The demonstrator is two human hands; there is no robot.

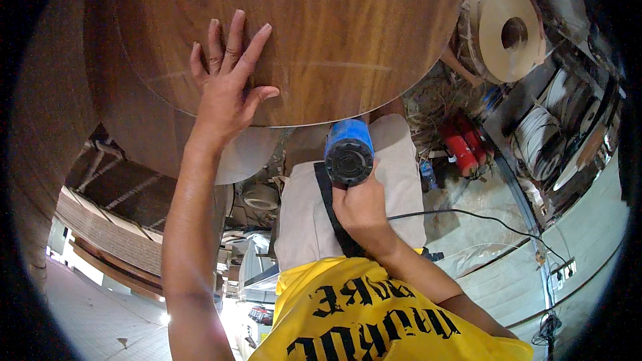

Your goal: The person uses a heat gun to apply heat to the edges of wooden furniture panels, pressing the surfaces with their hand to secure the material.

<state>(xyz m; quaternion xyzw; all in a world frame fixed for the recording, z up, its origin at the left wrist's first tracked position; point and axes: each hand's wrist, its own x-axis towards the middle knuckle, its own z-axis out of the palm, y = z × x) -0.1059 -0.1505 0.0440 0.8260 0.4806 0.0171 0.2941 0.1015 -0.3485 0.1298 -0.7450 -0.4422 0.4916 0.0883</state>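
1. Head view: the round wooden board (354,40) filled the area around 12 o'clock, its grained brown face showing and its curved rim sweeping past just above the centre.

2. The person's left hand (229,87) lay between 10 and 11 o'clock, palm down on the board, close to the rim. Its fingers were spread wide and the thumb stood out toward 3 o'clock; it had hold of nothing.

3. The right hand (361,202) was just off the centre toward 5 o'clock, its fingers closed around the lower part of a blue power tool (349,139).

4. The tool sat almost at the centre, its round black end turned toward the camera and its blue body reaching toward 12 o'clock, up to the board's rim. Whether it touched the board could not be told.

5. A black cord (468,212) ran from near the right wrist toward 4 o'clock.

6. Beneath the tool, beige cloth (301,207) covered the person's lap, and a yellow shirt (364,277) with black lettering showed at 6 o'clock.

7. A large tan roll (491,43) stood at 2 o'clock, just beside the board; red cylinders (461,144) lay near 3 o'clock, and a smaller roll (261,190) at 8 o'clock.
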